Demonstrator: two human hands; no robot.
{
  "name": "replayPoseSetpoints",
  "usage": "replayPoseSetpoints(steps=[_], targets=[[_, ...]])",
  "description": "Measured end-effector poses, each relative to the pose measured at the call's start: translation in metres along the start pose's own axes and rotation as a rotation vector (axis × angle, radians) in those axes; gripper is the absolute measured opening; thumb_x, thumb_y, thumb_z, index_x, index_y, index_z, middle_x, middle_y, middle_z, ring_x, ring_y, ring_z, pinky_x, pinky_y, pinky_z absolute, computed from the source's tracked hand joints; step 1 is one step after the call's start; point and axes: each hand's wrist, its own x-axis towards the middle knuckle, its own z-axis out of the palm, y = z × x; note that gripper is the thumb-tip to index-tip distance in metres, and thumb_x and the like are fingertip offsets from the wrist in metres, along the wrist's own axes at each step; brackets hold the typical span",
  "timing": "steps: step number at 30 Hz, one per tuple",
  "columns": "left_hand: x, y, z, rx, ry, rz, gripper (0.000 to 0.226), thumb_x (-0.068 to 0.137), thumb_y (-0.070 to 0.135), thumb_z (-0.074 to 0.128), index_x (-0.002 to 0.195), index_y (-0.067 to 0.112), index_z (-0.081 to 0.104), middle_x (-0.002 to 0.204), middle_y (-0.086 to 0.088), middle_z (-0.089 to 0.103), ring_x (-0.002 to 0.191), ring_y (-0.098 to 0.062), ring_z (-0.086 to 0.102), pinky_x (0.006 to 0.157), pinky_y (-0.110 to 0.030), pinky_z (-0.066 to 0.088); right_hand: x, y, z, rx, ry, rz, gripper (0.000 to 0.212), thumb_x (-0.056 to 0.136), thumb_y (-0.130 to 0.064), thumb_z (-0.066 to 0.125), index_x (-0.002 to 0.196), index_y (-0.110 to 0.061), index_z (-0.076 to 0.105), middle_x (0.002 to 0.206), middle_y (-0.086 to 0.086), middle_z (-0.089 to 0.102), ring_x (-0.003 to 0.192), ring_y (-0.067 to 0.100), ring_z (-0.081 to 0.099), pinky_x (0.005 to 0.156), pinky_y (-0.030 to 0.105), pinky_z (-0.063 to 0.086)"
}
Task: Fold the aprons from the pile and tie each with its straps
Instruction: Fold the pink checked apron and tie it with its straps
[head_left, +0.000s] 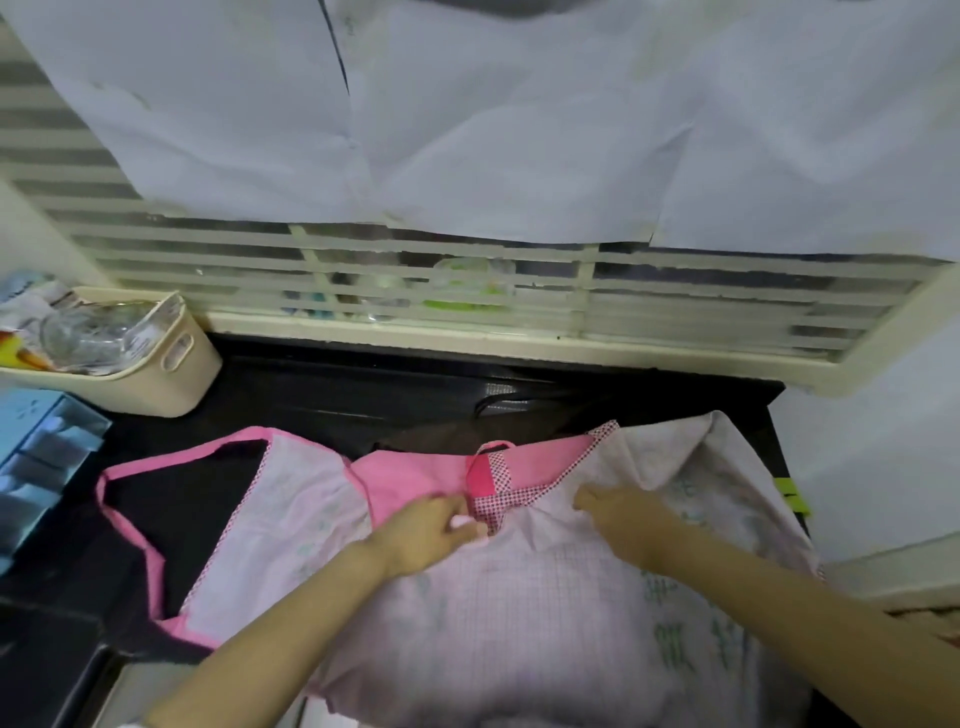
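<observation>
Head view: my left hand (423, 530) pinches pink apron (519, 597) beside checked strap (491, 499); right hand (621, 517) fingers bent onto cloth, grip unclear.

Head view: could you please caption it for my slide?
Left hand pinches the checked strap of a pink apron on the dark counter; right hand rests on its fabric.

Shows the apron (519, 597) spread on the counter (363, 395), before the window grille (467, 291). Has the basket (156, 387) at far left, behind the drawer box (47, 447).
</observation>
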Motion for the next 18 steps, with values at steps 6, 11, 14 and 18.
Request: replayPoseSetpoints(steps=[6, 11, 14, 18], targets=[[-0.023, 0.001, 0.017, 0.007, -0.012, 0.172, 0.023, 0.09, 0.041, 0.059, 0.092, 0.02, 0.07, 0.089, 0.007, 0.069, 0.072, 0.001, 0.051, 0.068, -0.009, 0.034, 0.021, -0.021, -0.013, -0.048, 0.14, -0.19, 0.062, 0.091, -0.001, 0.043, 0.148, -0.018, 0.024, 0.154, -0.002, 0.025, 0.142, 0.014, 0.021, 0.116, 0.027, 0.014], [-0.032, -0.001, 0.013, 0.025, 0.01, 0.144, 0.018, 0.09, 0.03, 0.061, 0.083, 0.015, 0.067, 0.078, 0.005, 0.065, 0.069, -0.001, 0.048, 0.064, -0.01, 0.032, 0.039, -0.021, -0.013, -0.385, -0.078, -0.102, 0.039, 0.093, -0.015, 0.044, 0.133, -0.015, 0.045, 0.137, 0.003, 0.049, 0.13, 0.02, 0.04, 0.117, 0.043, 0.005], [-0.031, -0.017, 0.012, 0.094, 0.06, -0.057, 0.015, 0.091, 0.026, 0.059, 0.079, 0.02, 0.052, 0.075, 0.003, 0.055, 0.077, -0.017, 0.05, 0.064, -0.025, 0.031, 0.04, -0.012, -0.023, -0.345, -0.053, -0.039, 0.026, 0.096, -0.014, 0.037, 0.114, -0.016, 0.056, 0.123, 0.006, 0.059, 0.121, 0.022, 0.049, 0.116, 0.04, 0.008], [-0.025, -0.023, 0.012, 0.069, 0.059, -0.245, 0.041, 0.09, 0.016, 0.057, 0.125, 0.01, 0.038, 0.117, -0.011, 0.048, 0.103, -0.031, 0.055, 0.078, -0.03, 0.039, 0.025, -0.018, -0.046, -0.18, 0.198, -0.02, 0.023, 0.097, -0.012, 0.038, 0.116, -0.009, 0.05, 0.116, 0.008, 0.054, 0.106, 0.027, 0.057, 0.076, 0.033, 0.037]])
